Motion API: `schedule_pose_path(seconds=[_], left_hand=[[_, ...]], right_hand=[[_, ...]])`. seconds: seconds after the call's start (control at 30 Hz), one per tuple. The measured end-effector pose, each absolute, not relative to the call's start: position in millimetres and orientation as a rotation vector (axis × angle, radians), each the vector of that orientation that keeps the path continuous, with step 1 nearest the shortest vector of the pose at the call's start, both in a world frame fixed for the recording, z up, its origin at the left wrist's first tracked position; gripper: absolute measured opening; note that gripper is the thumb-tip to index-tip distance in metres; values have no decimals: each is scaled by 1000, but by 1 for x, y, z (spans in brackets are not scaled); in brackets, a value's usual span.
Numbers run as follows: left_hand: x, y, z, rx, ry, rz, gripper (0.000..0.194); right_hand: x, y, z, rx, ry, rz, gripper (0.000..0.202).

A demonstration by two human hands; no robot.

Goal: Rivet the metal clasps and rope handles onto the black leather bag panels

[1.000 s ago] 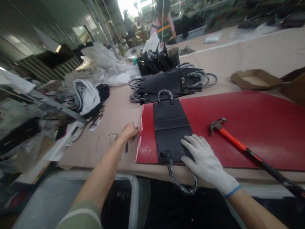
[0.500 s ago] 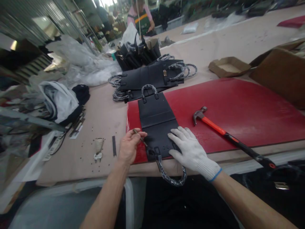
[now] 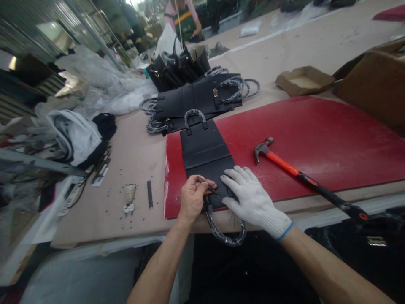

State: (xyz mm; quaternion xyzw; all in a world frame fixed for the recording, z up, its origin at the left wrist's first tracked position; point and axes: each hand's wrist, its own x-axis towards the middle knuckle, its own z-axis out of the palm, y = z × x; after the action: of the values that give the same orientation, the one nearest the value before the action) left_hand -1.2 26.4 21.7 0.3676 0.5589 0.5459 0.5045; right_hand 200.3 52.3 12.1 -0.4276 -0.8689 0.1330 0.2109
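A black bag panel lies over the red mat, with a plastic-wrapped handle at its far end and another handle hanging over the table's front edge. My bare left hand pinches a thin metal rod-like tool, its tip low over the near part of the panel. Whether the tip touches the panel I cannot tell. My right hand, in a white knitted glove, rests flat on the panel's near right part with fingers spread. To the right a claw hammer with an orange and black handle lies on the mat.
Behind the mat are stacked black bag panels and upright black bags. A small thread cone and a dark strip lie at left. Cardboard boxes stand at right. Another person is across the table.
My left hand has moved right with the thin tool, from the panel's left edge to over its near part. The gloved right hand stays in place on the panel.
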Motion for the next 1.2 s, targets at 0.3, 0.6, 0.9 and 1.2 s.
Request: schedule_pose_path(seconds=[0.3, 0.6, 0.9, 1.2], left_hand=[[0, 26, 23, 950, 1358, 1267, 33], [0, 24, 24, 1385, 1426, 1164, 10], [2, 18, 19, 1612, 1408, 1170, 13], [4, 20, 16, 1670, 1396, 1143, 18]], right_hand=[[200, 53, 13, -1188, -2406, 382, 57], [201, 54, 10, -1145, -2362, 435, 55], [288, 61, 29, -1690, -2076, -39, 50], [340, 51, 24, -2071, -2387, -341, 50]])
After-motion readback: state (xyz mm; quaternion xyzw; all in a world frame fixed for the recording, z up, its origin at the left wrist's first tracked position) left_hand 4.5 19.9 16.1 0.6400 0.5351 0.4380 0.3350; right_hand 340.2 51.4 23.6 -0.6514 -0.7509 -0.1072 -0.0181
